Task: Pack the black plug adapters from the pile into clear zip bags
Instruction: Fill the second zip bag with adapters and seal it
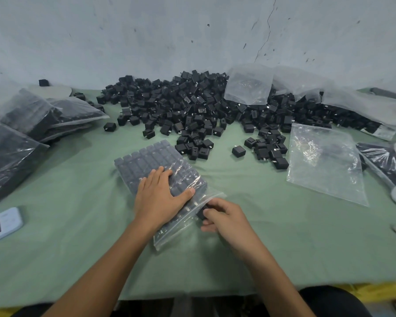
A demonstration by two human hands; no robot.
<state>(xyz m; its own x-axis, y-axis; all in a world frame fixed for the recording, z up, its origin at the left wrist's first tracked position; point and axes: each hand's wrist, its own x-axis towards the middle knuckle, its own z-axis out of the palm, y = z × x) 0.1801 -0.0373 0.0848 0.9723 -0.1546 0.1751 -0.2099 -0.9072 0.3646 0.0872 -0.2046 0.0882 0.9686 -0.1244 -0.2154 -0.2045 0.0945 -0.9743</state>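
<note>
Nearest me, both forearms (105, 268) reached out over the near edge of the green cloth (73, 236), where a yellow strip (373, 291) showed beneath it. My left hand (157, 195) lay flat with straight fingers, pressing on the zip bag (169, 234), inside which packed rows (144, 159) of black adapters sat side by side under the plastic. My right hand (224, 217) pinched one adapter (202, 212) between thumb and fingers, right at the bag's open mouth. Any print on the adapters or bags was too small for me to read, and a pale device (2, 225) at the far left showed only a dark screen and faint marks. The cloth, slightly wrinkled, ran back to a grey plaster wall (146, 30) with a thin crack (267, 30) down it. Against that wall lay the pile (192, 106) of loose adapters, spilling toward me, with a few strays just beyond the bag. Filled bags (21, 124) were stacked at the left. An empty clear bag (322, 161) lay flat at the right, well apart from my hands. Bare cloth lay open on both sides of my arms.
</note>
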